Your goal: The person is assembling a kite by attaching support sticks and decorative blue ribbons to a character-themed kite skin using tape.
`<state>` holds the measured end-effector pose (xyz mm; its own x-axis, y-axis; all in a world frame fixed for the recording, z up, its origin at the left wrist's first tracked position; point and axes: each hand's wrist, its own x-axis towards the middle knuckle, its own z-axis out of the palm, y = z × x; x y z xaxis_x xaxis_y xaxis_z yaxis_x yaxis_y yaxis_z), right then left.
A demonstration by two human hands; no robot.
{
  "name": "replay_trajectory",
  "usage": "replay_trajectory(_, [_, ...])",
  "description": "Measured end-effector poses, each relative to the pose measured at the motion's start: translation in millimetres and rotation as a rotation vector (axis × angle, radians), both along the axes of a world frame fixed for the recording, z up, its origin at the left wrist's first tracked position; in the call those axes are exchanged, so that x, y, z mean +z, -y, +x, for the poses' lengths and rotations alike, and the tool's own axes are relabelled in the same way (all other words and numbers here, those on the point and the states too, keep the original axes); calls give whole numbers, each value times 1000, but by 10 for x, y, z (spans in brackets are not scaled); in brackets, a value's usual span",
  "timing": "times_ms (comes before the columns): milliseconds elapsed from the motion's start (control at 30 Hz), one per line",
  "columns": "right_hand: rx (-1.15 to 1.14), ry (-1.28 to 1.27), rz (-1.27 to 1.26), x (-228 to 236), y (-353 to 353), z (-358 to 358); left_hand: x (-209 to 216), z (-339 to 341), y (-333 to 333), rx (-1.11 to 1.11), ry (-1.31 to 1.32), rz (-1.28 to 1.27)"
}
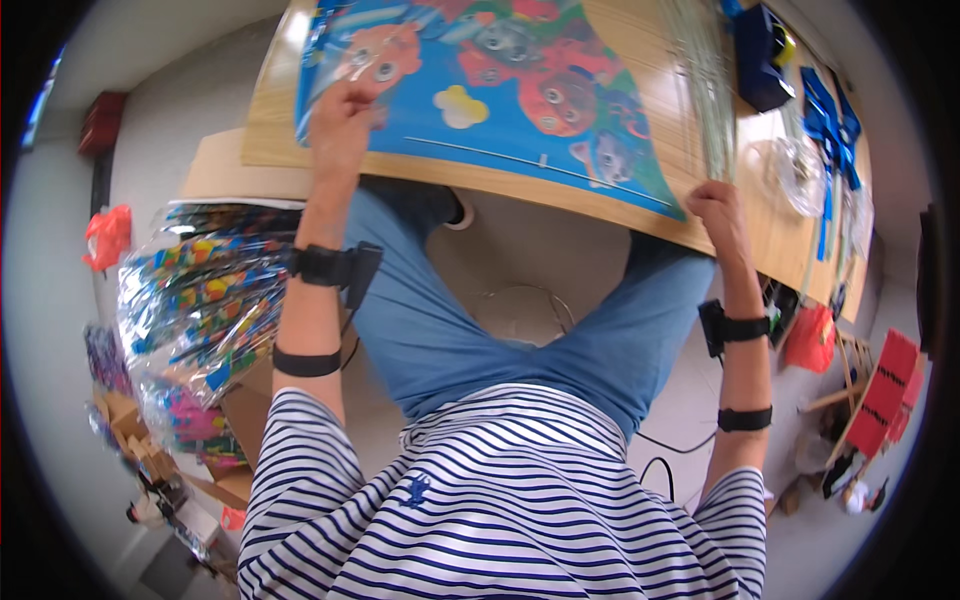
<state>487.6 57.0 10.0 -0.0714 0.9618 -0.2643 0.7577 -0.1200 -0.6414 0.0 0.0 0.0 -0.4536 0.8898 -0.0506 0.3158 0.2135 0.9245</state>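
A blue printed sheet (430, 115) with cartoon animal figures and a yellow-white flower shape lies across the wooden table before me. Along its near edge runs a thin pale rod (500, 156) with a small light piece partway along it. Above the sheet's left part is my left hand (343, 125), fingers bent and pinched together; what is between them cannot be made out. My right hand (716, 205) is closed at the table's near edge, just right of the sheet's pointed corner. Whether it grips anything is hidden.
Thin pale rods (708, 90) lie bundled right of the sheet on the table (655, 60). Beyond them are a dark blue box (765, 60), blue straps (825, 125) and a clear coil (797, 175). Clear bags of colourful packs (215, 290) stand at my left.
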Motion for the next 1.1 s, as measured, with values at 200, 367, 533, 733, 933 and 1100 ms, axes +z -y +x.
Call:
replay_trajectory(200, [-34,-12,-4,82,1,-39,100,101,-43,-31,-72,-28])
replay_trajectory(367, [-58,0,-46,54,-9,-26,105,107,-17,-51,-31,-56])
replay_trajectory(533, [-51,-13,-49,66,-3,-33,66,104,-10,-53,5,-97])
replay_trajectory(733, [-28,-27,-35,69,7,-11,73,124,-3,-51,14,-108])
replay_trajectory(933, [-22,-24,-53,107,25,-28,64,132,15,-55,40,-111])
replay_trajectory(1100, [-30,-20,-63,119,40,-38,61,135,22,-57,56,-118])
